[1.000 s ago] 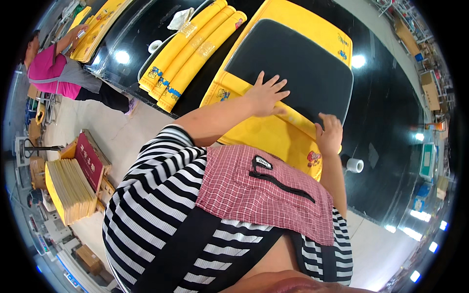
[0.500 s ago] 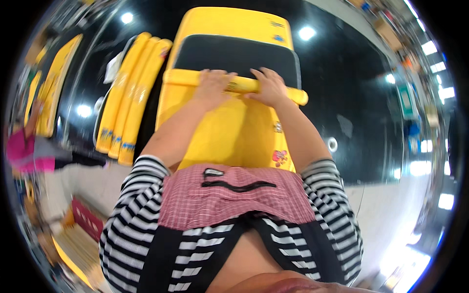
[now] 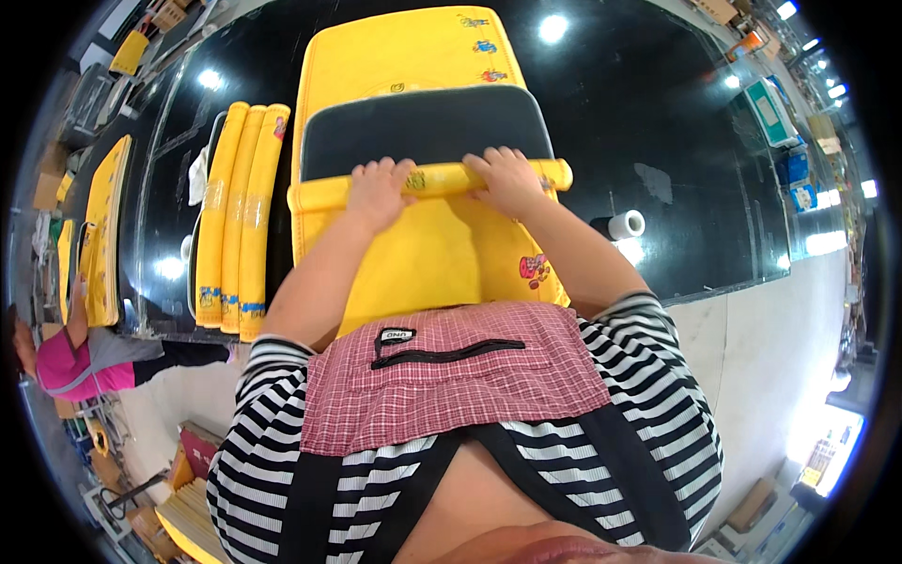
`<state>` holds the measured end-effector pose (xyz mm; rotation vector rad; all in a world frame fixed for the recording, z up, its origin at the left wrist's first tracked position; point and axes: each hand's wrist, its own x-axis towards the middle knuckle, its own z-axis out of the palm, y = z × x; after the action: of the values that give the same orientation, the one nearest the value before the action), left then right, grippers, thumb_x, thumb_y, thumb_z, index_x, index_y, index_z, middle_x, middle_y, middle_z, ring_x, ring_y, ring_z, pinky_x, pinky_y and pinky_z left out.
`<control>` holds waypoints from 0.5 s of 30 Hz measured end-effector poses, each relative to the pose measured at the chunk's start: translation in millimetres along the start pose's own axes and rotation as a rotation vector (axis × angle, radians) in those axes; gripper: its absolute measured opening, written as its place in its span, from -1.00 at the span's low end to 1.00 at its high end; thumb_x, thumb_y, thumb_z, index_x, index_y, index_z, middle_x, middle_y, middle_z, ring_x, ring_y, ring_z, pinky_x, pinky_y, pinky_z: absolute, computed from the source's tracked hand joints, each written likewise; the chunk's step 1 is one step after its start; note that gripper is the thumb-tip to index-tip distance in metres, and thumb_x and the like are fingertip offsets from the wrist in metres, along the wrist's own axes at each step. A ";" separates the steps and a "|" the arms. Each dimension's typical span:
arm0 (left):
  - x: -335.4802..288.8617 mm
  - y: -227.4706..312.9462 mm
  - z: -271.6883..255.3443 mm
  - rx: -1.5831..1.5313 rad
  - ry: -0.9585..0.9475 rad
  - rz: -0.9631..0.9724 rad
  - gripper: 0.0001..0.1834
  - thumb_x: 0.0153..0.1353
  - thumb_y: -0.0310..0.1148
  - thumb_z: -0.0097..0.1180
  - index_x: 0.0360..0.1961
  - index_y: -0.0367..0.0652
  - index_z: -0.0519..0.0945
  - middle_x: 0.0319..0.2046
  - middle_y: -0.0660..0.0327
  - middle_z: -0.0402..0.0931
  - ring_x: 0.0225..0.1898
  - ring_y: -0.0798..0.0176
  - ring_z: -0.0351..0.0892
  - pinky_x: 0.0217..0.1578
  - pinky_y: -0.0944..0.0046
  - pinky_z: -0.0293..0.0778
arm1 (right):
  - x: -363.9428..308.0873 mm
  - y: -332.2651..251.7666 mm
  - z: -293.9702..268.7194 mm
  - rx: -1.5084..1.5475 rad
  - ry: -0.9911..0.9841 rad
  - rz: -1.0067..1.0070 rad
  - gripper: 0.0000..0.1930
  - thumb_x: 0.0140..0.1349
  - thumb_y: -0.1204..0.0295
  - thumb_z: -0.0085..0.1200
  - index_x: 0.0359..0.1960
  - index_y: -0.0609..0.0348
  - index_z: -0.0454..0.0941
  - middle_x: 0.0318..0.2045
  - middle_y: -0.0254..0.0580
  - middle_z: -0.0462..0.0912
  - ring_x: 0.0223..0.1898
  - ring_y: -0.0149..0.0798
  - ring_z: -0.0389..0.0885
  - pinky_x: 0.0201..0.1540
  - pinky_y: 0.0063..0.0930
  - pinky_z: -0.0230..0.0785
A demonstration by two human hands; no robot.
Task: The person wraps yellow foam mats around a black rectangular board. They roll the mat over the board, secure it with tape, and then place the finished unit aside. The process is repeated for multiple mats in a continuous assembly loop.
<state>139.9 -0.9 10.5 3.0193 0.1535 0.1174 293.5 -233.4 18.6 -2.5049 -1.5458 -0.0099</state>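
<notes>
Grasping the yellow roll (image 3: 438,179), left hand (image 3: 379,193) and right hand (image 3: 510,180) curled over it, set apart; matched pressure would likely keep it tight and straight.

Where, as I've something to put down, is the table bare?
The black table looks bare between the yellow mat and teal box, bar a pale patch, and right of the white roll. Crowded: the mat's rolled edge, under left hand and right hand, and its left, where three rolled mats lie.
</notes>
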 end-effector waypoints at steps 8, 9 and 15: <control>-168.8 34.9 -12.6 -0.072 0.076 -0.210 -0.41 0.25 0.09 0.28 0.19 -0.01 0.56 0.04 0.13 0.54 0.16 0.06 0.51 0.31 -0.25 0.16 | -165.8 -52.8 -5.7 0.142 0.165 0.021 -0.46 0.27 0.29 0.27 0.30 -0.01 0.51 0.04 -0.09 0.62 0.17 0.06 0.52 0.31 -0.03 0.30; -183.3 19.9 -9.6 -0.031 0.136 -0.281 -0.43 0.28 0.07 0.27 0.18 -0.04 0.57 0.04 0.11 0.55 0.16 0.04 0.50 0.31 -0.25 0.18 | -180.4 -42.1 -9.9 0.114 0.140 0.150 -0.51 0.31 0.33 0.23 0.29 0.00 0.53 0.13 -0.05 0.58 0.23 0.08 0.49 0.36 -0.02 0.26; -237.9 -27.9 -1.0 -0.401 0.275 -0.622 -0.48 0.44 -0.05 0.18 0.18 -0.27 0.55 0.05 -0.10 0.58 0.12 -0.15 0.56 0.18 -0.07 0.47 | -216.8 -43.9 1.2 0.485 0.190 0.805 -0.56 0.51 0.39 0.07 0.39 0.12 0.48 0.48 0.19 0.26 0.44 0.15 0.35 0.42 -0.10 0.31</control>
<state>-98.8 1.7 -8.7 2.4132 0.9476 0.4387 156.1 -405.9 0.9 -2.4280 -0.3330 0.2088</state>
